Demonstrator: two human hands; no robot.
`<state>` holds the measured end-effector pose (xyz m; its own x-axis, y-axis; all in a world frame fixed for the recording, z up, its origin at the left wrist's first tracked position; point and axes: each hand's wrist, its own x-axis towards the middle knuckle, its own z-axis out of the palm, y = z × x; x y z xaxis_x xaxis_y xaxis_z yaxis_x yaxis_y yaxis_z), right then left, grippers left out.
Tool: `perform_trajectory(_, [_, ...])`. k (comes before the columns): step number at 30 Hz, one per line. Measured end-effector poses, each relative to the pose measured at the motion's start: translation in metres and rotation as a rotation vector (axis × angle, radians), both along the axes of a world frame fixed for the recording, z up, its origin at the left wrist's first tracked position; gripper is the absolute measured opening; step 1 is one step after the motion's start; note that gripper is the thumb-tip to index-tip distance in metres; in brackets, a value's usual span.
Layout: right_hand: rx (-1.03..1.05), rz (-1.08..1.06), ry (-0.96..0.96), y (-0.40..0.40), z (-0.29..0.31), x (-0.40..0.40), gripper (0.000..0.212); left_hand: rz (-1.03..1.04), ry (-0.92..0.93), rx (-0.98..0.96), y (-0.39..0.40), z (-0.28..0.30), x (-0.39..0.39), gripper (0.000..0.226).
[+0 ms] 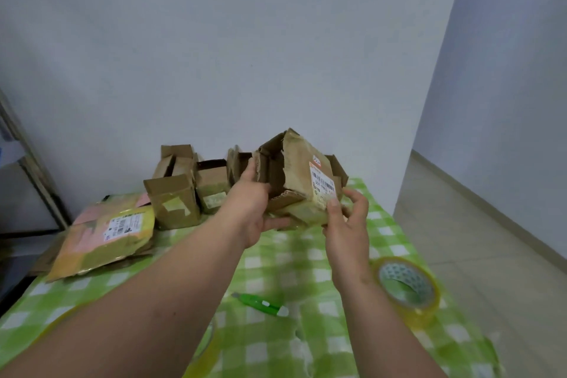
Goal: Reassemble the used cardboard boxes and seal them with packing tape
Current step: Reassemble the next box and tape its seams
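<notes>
A worn cardboard box (pixel 302 167) with torn flaps, old tape and a white shipping label is lifted above the table near the back. My left hand (pixel 251 207) grips its left side, fingers over the edge of an inner flap and thumb under the box. My right hand (pixel 346 224) holds its lower right corner, thumb pressed on the taped face beside the label. A roll of clear packing tape (pixel 408 288) lies on the table at the right. A second tape roll (pixel 208 347) shows partly under my left forearm.
A green utility knife (pixel 260 304) lies on the green-checked tablecloth (pixel 306 270). Several opened boxes (pixel 181 184) stand at the back by the wall. Flattened boxes (pixel 107 239) lie stacked at the left. The table's right edge drops to a tiled floor (pixel 491 239).
</notes>
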<state>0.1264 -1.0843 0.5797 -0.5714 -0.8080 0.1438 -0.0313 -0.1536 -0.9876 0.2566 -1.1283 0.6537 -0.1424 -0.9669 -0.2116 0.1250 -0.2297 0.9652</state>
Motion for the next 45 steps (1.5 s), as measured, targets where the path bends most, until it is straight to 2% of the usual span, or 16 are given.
perform_trajectory(1, [0.004, 0.033, 0.062, 0.0, 0.0, -0.004, 0.029, 0.009, 0.016, -0.001, -0.003, 0.002, -0.005, 0.069])
perform_trajectory(3, [0.041, 0.152, 0.125, 0.002, 0.0, -0.013, 0.052, 0.009, 0.05, 0.002, -0.011, 0.005, -0.013, 0.071])
perform_trajectory(5, [0.079, 0.175, 0.231, 0.0, 0.0, -0.023, 0.076, -0.007, 0.076, 0.025, -0.017, 0.006, -0.022, 0.067])
perform_trajectory(9, [0.115, -0.163, 0.577, -0.013, -0.003, -0.036, 0.107, -0.114, 0.004, 0.019, -0.022, 0.003, -0.045, 0.033])
perform_trajectory(11, [0.168, -0.259, 0.666, -0.017, -0.003, -0.04, 0.118, -0.161, -0.043, -0.015, -0.027, 0.0, -0.057, 0.03])
perform_trajectory(13, [0.22, -0.264, 0.697, -0.018, 0.0, -0.05, 0.124, -0.196, -0.1, -0.062, -0.032, 0.001, -0.069, 0.033])
perform_trajectory(15, [0.251, -0.288, 0.672, -0.021, 0.002, -0.062, 0.114, -0.253, -0.141, -0.094, -0.037, 0.001, -0.079, 0.033])
perform_trajectory(18, [0.219, -0.324, 0.609, -0.033, 0.002, -0.078, 0.095, -0.315, -0.189, -0.121, -0.043, 0.001, -0.093, 0.016])
perform_trajectory(21, [0.157, -0.239, 0.477, -0.048, -0.001, -0.094, 0.073, -0.337, -0.214, -0.135, -0.059, -0.003, -0.104, 0.021])
perform_trajectory(23, [0.152, -0.187, 0.459, -0.057, -0.002, -0.106, 0.06, -0.37, -0.262, -0.135, -0.07, -0.004, -0.11, 0.037])
perform_trajectory(24, [0.156, -0.172, 0.465, -0.061, -0.001, -0.112, 0.056, -0.387, -0.291, -0.143, -0.073, -0.002, -0.113, 0.038])
perform_trajectory(29, [0.161, -0.195, 0.475, -0.082, -0.002, -0.146, 0.051, -0.5, -0.508, -0.298, -0.097, 0.003, -0.137, 0.053])
perform_trajectory(35, [0.287, -0.119, 0.402, -0.116, -0.024, -0.17, 0.045, -0.556, -0.731, -0.425, -0.127, -0.027, -0.153, 0.047])
perform_trajectory(39, [0.356, -0.07, 0.338, -0.138, -0.041, -0.176, 0.046, -0.49, -1.214, -0.592, -0.148, -0.036, -0.152, 0.049])
perform_trajectory(42, [0.424, 0.006, 0.287, -0.15, -0.052, -0.178, 0.047, -0.477, -1.401, -0.53, -0.16, -0.041, -0.143, 0.057])
perform_trajectory(45, [0.509, 0.01, 0.33, -0.164, -0.056, -0.176, 0.056, -0.544, -1.56, -0.475, -0.168, -0.054, -0.136, 0.06])
